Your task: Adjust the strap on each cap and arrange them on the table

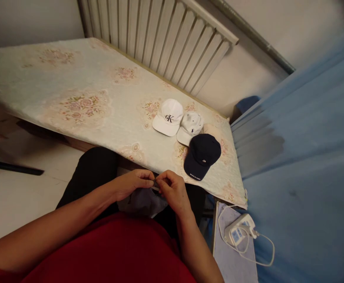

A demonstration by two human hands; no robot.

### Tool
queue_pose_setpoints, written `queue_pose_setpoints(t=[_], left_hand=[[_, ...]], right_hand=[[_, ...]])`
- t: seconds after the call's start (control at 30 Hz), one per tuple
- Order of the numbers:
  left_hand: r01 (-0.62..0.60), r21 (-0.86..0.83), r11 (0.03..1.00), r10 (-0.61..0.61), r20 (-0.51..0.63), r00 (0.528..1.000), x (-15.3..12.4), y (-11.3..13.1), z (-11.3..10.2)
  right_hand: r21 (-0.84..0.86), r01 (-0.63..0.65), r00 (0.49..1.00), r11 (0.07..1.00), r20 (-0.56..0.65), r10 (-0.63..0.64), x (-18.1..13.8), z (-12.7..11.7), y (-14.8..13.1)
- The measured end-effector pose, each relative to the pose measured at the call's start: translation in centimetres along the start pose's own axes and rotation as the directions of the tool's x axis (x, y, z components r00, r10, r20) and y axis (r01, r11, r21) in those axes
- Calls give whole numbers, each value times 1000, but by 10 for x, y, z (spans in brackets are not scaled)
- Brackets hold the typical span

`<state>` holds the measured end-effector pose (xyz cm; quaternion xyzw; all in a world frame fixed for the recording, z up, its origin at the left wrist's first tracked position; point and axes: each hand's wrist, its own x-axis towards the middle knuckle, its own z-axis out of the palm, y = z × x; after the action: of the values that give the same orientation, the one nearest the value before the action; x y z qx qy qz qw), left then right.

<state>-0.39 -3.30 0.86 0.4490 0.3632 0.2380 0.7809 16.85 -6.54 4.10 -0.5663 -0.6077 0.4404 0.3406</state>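
Note:
My left hand [138,182] and my right hand [172,190] meet above my lap, fingertips nearly touching. Thumb and fingers are pinched on each, closed around something small, with a thin pale strip showing between them; what it is I cannot make out. Just under them a grey-blue cloth item [144,202] rests on my lap, partly hidden by my hands and shirt. Ahead on the floral-covered table [113,94] lie a white cap [169,112] with black letters, a smaller off-white cap [193,122] with a dark emblem, and a black cap [205,151]. A beige item [211,129] shows behind the black cap.
A pale radiator [160,39] stands along the table's far side. Blue curtain [301,157] hangs at the right. A white power strip [239,230] with a looped cable lies on a low surface [233,267] at lower right.

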Motion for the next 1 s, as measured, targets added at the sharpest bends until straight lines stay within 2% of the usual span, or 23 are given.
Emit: queue_pose_setpoints(t=[0.27, 0.6, 1.0], left_hand=[[12, -13, 1000, -12, -9, 1000, -2, 1, 1], [-14, 53, 999, 15, -2, 1000, -2, 2, 4], [-61, 55, 997, 62, -3, 998, 3, -5, 4]], right_hand=[[34, -16, 999, 999, 47, 14, 2, -2, 2], [-61, -11, 997, 998, 76, 16, 2, -3, 2], [-95, -31, 996, 995, 78, 38, 4, -4, 2]])
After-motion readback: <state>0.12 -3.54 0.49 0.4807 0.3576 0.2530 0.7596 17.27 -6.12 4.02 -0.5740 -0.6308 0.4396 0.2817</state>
